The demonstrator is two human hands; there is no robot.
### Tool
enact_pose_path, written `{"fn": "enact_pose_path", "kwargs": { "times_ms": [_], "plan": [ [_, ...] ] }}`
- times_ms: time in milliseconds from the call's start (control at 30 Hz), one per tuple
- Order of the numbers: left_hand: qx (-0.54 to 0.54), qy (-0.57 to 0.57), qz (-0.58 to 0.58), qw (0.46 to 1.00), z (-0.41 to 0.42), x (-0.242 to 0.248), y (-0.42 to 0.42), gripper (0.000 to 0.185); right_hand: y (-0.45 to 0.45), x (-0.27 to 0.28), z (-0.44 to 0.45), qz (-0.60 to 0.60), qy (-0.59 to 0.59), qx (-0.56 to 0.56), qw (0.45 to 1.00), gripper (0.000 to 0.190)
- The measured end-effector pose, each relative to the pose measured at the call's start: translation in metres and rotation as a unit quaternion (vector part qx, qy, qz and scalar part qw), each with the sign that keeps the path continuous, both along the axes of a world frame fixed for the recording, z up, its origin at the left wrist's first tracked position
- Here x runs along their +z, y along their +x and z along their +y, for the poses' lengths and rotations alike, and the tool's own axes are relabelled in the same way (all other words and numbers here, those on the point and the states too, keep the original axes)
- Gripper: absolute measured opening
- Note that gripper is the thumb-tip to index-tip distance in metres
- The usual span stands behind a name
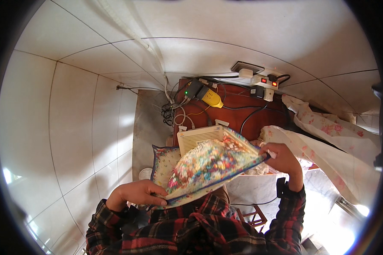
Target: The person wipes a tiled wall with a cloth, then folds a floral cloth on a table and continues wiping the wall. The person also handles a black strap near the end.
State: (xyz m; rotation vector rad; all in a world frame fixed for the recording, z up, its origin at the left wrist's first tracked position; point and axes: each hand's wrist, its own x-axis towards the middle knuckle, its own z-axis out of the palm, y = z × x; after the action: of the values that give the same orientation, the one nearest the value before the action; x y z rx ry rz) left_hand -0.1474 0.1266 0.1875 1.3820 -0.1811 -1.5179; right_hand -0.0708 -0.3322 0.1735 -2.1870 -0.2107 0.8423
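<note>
A flower-printed cloth (207,161) with a dark blue border is stretched between my two hands in front of my body. My left hand (138,193) pinches its near left edge between thumb and fingers. The far right corner is gripped by my right hand (282,157), where a small whitish bit shows at the fingers. Behind the cloth, a white router (199,137) with vent slots and stubby antennas is partly covered. One bordered corner of the cloth hangs off to the left.
A red-brown wooden tabletop (233,118) carries cables, a black adapter (194,88) with a green light and a yellow socket block (212,98). Against the tiled wall is a power strip (264,81) with lit red switches. Rose-patterned fabric (309,149) lies right; a small stool (253,218) stands below.
</note>
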Motion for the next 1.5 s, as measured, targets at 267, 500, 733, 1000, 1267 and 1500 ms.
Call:
{"fn": "enact_pose_path", "kwargs": {
  "times_ms": [267,500,733,1000,1267,1500],
  "plan": [
    [0.062,-0.007,-0.061,0.996,0.019,0.007,0.034,0.021,0.009,0.026,-0.004,0.019,0.054,-0.104,0.993,0.017],
    [0.194,0.143,-0.143,0.960,0.026,-0.026,0.079,0.018,0.047,-0.018,0.018,-0.085,0.057,-0.183,0.978,0.018],
    [0.314,0.190,-0.254,0.895,0.020,-0.089,0.112,0.024,0.076,-0.062,0.031,-0.108,0.064,-0.167,0.978,0.022],
    [0.435,0.280,-0.398,0.758,0.003,-0.162,0.067,0.027,0.083,-0.103,0.042,-0.159,0.012,-0.143,0.977,0.023],
    [0.396,0.170,0.203,0.879,-0.059,-0.215,-0.032,0.031,0.086,-0.100,0.047,-0.153,0.029,-0.159,0.975,0.024],
    [0.540,0.087,0.292,0.784,-0.079,-0.241,-0.034,0.027,0.093,-0.094,0.049,-0.167,0.031,-0.156,0.973,0.025]
  ]
}}
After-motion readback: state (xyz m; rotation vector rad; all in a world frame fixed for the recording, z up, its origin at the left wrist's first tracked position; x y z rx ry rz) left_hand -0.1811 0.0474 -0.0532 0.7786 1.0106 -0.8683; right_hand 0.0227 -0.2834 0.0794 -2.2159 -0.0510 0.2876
